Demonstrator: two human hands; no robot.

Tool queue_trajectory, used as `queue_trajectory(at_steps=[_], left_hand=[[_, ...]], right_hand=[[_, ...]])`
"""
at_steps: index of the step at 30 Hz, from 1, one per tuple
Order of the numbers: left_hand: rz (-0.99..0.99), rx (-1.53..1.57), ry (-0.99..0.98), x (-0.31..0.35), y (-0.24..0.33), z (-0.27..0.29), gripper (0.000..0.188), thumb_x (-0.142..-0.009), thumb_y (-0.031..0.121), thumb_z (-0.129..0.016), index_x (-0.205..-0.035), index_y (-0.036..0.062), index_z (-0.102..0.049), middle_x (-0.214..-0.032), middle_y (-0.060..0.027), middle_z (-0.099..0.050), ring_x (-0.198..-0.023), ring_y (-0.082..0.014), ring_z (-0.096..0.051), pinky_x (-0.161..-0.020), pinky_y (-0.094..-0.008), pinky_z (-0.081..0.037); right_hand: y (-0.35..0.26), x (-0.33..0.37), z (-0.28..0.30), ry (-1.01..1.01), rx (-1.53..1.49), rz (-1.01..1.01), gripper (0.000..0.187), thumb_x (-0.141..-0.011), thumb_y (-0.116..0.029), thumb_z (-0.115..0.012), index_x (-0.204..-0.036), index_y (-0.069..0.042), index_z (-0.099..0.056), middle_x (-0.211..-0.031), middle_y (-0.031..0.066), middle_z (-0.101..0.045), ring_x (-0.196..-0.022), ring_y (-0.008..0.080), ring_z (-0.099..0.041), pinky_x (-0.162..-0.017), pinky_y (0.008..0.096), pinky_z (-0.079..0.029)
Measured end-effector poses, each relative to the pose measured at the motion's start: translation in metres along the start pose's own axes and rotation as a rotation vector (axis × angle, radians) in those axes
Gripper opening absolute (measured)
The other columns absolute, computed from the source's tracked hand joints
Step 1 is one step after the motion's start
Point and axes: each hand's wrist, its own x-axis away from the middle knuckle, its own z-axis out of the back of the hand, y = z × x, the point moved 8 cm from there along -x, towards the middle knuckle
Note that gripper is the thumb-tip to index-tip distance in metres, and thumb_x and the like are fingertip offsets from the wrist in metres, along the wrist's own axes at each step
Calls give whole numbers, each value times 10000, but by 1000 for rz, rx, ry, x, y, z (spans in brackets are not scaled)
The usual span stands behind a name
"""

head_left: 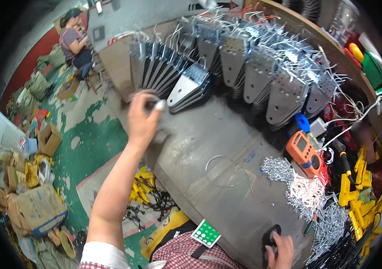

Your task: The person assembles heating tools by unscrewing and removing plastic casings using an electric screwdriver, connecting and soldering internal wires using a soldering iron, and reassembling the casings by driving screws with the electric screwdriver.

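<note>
Right hand [282,252] (5 o'clock) and left hand [142,117] (10 o'clock) are curling, grips indeterminable. Metal plates [185,89] are lying fanned at 12 o'clock, beside the left. Wired stacks [285,96] at 1 o'clock are standing, apparently done; remainder unclear.

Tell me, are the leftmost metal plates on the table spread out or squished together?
Spread out: the metal plates near the left hand splay like a fan, edges apart.

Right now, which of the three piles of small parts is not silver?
The middle pile: it is pinkish white, while the upper pile and lower pile look silver.
</note>
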Motion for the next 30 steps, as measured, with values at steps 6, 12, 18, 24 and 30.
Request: queue_trajectory(at_steps=[6,12,18,24,30], left_hand=[[175,-227,-129,-27,-16,-64,410,-647,111,-736,-999,-13,-565,-1062,-184,-593,-1016,-344,-559,-887,-381,-442],[-202,165,-729,87,126,-73,304,-616,52,-727,-821,31,-504,-1180,-168,-570,-1084,-344,-543,-884,-374,-446],[-451,39,-1284,177,229,-98,682,-607,101,-764,-1194,2,-431,-1357,-204,-373,-1244,-382,-374,-1031,-480,-306],[-904,-291,-1099,220,290,-132,408,-808,112,-455,-1148,-110,-491,-1248,-275,-467,-1202,-364,-427,-1041,-523,-262],[-1089,243,-1163,242,295,-133,437,-764,84,-578,-1183,-20,-510,-1240,-176,-521,-1039,-296,-568,-939,-401,-422]], right_hand=[[28,42,11,88,130,-111,302,-793,-36,-620,-1094,-50,-610,-1021,165,-580,-931,342,-530,-836,409,-429],[28,40,17,154,246,-167,433,-597,-56,-757,-997,8,-605,-1270,210,-466,-1128,400,-452,-906,454,-404],[37,26,12,120,122,-124,332,-647,-77,-742,-929,-8,-580,-1264,210,-469,-1144,389,-443,-916,447,-401],[34,28,26,86,68,-187,388,-691,-92,-733,-1031,-21,-560,-1221,171,-495,-1120,383,-456,-921,452,-401],[51,70,17,156,2,-240,495,-705,-109,-716,-1151,-11,-526,-1229,151,-475,-1142,335,-440,-940,428,-388]])
